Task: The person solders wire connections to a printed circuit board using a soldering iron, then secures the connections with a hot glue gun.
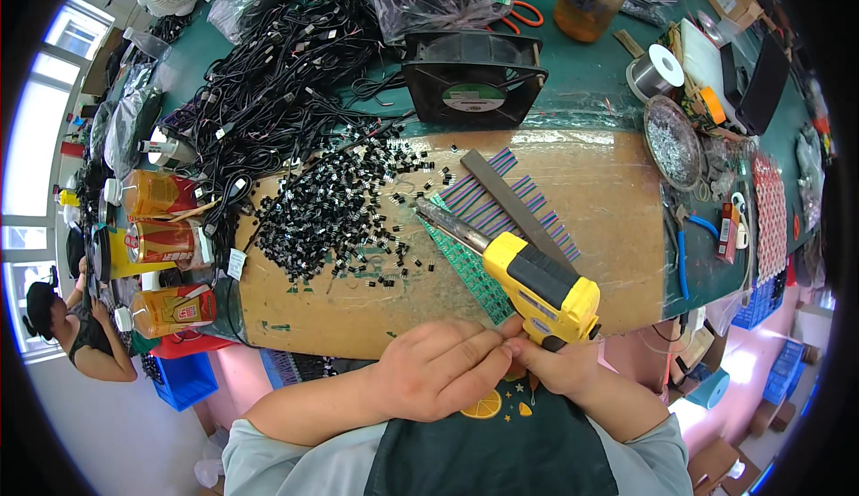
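Observation:
My right hand [564, 369] is closed at the rear end of a yellow and black soldering gun [541, 286], whose body hides most of the grip. Its metal tip points away to the left, over a green circuit board panel [470, 272]. My left hand [443, 366] is closed, its fingertips meeting my right thumb just below the gun; whatever they pinch is hidden. Beyond the gun, a dark flat bar [501, 190] lies diagonally across rows of purple and teal striped strips [483, 193]. Left of them spreads a heap of small black parts [327, 205] with metal legs.
Tangled black cables [268, 84] fill the back left, beside a square black fan [474, 80]. Drink bottles [174, 308] stand left. A solder spool [658, 71], a round metal dish [673, 142] and blue-handled pliers [683, 259] lie right. Another person [85, 326] is at far left.

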### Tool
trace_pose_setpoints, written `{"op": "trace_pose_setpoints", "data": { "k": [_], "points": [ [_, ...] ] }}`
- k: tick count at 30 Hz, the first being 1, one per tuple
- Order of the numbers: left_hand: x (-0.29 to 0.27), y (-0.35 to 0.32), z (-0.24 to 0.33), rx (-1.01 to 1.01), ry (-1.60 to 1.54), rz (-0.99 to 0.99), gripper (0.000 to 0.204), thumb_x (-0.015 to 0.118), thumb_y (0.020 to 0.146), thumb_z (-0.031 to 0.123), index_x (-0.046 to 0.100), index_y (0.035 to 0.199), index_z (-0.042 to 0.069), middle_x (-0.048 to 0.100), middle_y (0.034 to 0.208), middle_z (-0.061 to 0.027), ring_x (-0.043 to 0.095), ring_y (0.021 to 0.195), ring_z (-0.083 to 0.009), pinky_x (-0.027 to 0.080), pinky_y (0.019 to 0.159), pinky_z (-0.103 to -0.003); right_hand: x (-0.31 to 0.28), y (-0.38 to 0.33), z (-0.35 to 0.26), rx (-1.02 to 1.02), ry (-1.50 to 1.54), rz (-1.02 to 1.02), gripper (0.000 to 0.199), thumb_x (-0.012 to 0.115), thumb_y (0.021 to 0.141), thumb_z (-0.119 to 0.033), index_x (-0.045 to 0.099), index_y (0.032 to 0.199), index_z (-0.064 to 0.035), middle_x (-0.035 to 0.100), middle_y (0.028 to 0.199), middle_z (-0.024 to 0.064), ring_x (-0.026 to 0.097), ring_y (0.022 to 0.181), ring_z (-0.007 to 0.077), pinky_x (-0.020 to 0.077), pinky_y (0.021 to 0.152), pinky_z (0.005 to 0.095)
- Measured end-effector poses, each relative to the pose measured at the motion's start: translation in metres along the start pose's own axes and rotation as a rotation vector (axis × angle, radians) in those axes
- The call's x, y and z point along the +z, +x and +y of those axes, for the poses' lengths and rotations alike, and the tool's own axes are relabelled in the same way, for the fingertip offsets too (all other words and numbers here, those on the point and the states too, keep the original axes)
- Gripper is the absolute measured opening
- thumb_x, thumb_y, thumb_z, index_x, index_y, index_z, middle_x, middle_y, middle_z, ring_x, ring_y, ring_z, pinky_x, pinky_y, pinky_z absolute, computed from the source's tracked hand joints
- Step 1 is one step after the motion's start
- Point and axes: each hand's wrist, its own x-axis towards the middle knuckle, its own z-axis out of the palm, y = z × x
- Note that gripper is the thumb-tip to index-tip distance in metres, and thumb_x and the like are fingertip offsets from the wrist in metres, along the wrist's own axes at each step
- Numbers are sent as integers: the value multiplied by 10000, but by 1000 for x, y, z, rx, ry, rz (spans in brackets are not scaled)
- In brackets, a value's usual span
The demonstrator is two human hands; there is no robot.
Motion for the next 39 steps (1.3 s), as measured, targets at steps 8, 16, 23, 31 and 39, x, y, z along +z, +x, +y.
{"op": "trace_pose_setpoints", "data": {
  "k": [8, 16, 23, 31, 39],
  "points": [
    [9, -10, -9, -177, -160, 69, 329, 761, 768, 90, 698, 1083, 19, 680, 1001, -101, 661, 839, -250, 539, 700, -355, 4, 5, -13, -21, -35, 1, 241, 677, 922, 44, 630, 1158, 18, 722, 967, 83, 703, 851, 141, 586, 769, 283],
    [12, -6, -10, -347, -343, 71, 252, 813, 764, 10, 717, 993, 50, 677, 974, -80, 664, 822, -247, 521, 691, -344, 4, 6, -7, -176, -100, 49, 161, 703, 919, 3, 669, 1076, 11, 724, 930, 51, 686, 829, 118, 562, 738, 272],
    [-7, -1, -25, -386, -225, 4, 224, 798, 757, 0, 717, 959, 54, 676, 985, -91, 658, 880, -254, 525, 735, -353, -13, 5, 17, -353, 125, -33, 288, 738, 896, -65, 610, 1145, 1, 666, 842, 47, 628, 722, 112, 504, 633, 253],
    [-6, -5, -53, -305, 88, -32, 216, 759, 754, -5, 670, 942, 51, 701, 1114, -136, 667, 1060, -342, 525, 918, -456, -32, 10, 18, -434, 88, -104, 318, 681, 902, -138, 577, 1186, -40, 601, 889, 30, 555, 792, 117, 417, 654, 258],
    [6, -11, -54, -333, 105, -90, 218, 746, 765, -5, 651, 956, 38, 694, 1183, -144, 629, 1207, -362, 461, 1075, -531, -48, 13, 14, -516, -96, -32, 672, 676, 882, -99, 415, 1499, -37, 581, 1344, 133, 575, 1176, 219, 437, 1007, 353]
  ]
}}
